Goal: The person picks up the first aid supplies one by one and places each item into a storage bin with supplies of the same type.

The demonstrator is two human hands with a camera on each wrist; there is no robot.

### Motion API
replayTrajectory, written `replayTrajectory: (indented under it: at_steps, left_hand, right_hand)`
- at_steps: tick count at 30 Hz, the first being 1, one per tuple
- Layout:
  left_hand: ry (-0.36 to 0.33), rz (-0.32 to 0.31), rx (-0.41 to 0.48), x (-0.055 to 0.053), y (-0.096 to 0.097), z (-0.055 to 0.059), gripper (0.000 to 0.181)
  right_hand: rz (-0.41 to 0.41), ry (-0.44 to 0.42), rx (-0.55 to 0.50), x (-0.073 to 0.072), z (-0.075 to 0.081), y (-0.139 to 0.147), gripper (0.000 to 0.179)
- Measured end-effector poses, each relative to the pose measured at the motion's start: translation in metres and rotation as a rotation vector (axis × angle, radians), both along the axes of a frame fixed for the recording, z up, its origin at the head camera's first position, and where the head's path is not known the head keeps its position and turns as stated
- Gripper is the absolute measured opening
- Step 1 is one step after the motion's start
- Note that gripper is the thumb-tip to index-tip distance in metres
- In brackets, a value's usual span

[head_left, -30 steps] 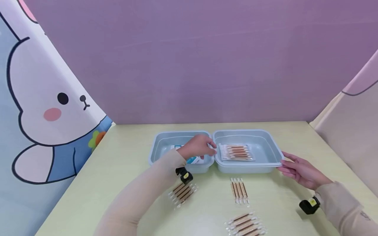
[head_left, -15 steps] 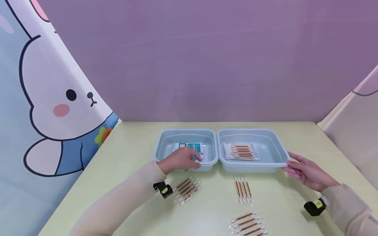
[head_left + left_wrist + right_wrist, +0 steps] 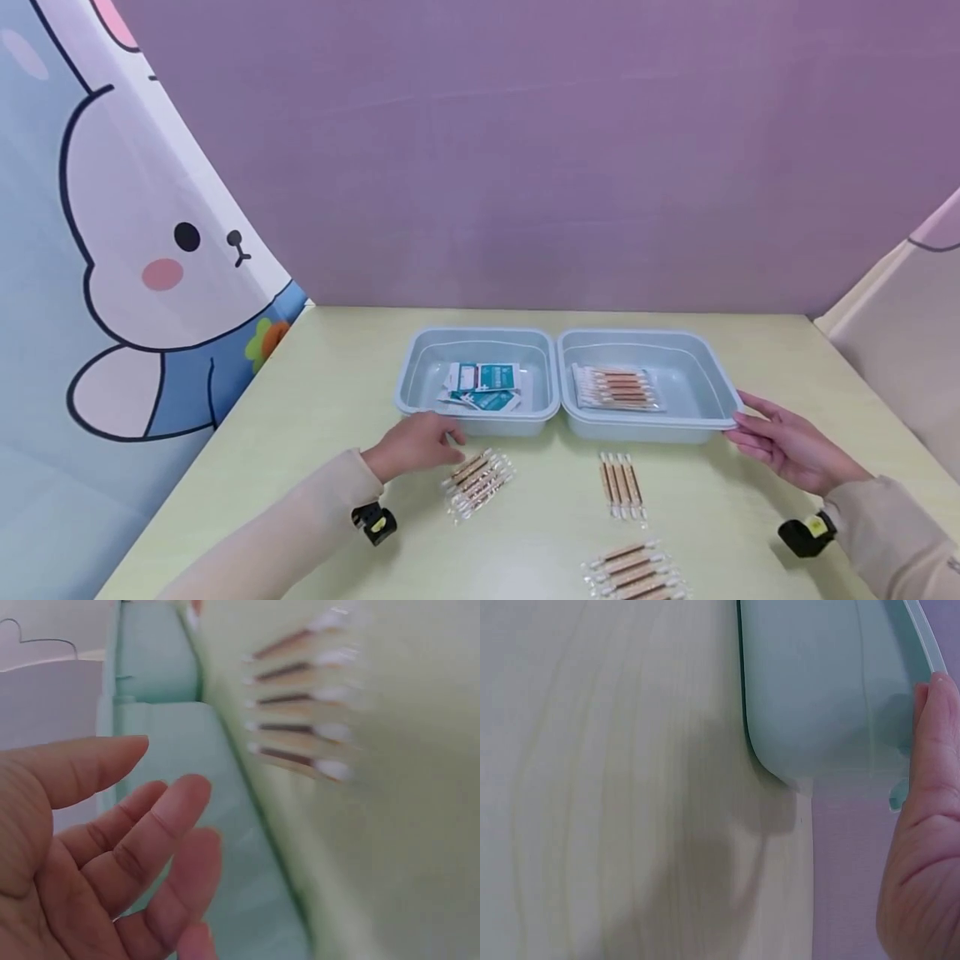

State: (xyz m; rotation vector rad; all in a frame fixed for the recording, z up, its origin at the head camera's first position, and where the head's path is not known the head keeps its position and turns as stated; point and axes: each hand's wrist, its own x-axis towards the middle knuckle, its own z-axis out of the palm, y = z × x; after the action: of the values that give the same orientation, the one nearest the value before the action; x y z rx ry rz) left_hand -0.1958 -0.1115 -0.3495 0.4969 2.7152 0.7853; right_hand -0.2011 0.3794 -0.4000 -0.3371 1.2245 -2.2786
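Observation:
My left hand (image 3: 417,445), empty with fingers relaxed and apart, hovers in front of the left blue bin (image 3: 480,426). Just right of its fingertips lies a clear pack of cotton swabs (image 3: 478,483), which shows blurred in the left wrist view. Teal-and-white sachets (image 3: 487,387) lie in the left bin. With thumb and fingers, my right hand (image 3: 795,448) holds the right front corner of the right blue bin (image 3: 645,430); the right wrist view shows it at the rim. One more pack of swabs (image 3: 618,389) sits inside that bin.
In front of the right bin lies another swab pack (image 3: 622,486). Nearer the table's front edge is one more swab pack (image 3: 636,572), cut off by the frame. The two bins stand side by side on the pale table (image 3: 345,367), before a purple backdrop (image 3: 495,167).
My left hand has moved from above the junction of the bins leftward and toward me, down beside the left swab pack. This uncovers the sachets. The right hand stays at its bin corner.

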Motion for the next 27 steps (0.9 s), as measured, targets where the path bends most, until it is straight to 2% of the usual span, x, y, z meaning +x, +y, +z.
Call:
replayTrajectory:
  at_steps: [3, 6, 15, 22, 27]
  left_hand:
    - [0.009, 0.023, -0.017, 0.005, -0.008, -0.007, 0.017]
    - [-0.01, 0.052, -0.024, 0.008, -0.013, -0.013, 0.018]
    - [-0.051, 0.097, -0.104, 0.011, -0.02, -0.031, 0.019]
    - [-0.054, 0.11, -0.121, 0.014, -0.018, -0.037, 0.026]
    - [-0.058, 0.126, -0.125, 0.016, -0.016, -0.038, 0.024]
  right_hand:
    - [-0.009, -0.009, 0.006, 0.001, -0.001, 0.0, 0.043]
    - [-0.014, -0.015, 0.014, 0.001, -0.002, 0.001, 0.043]
    - [0.011, -0.023, -0.005, 0.002, -0.002, 0.002, 0.045]
    - [0.007, -0.026, 0.001, 0.0, -0.002, 0.002, 0.044]
    - [0.012, -0.018, -0.008, -0.001, 0.0, 0.001, 0.043]
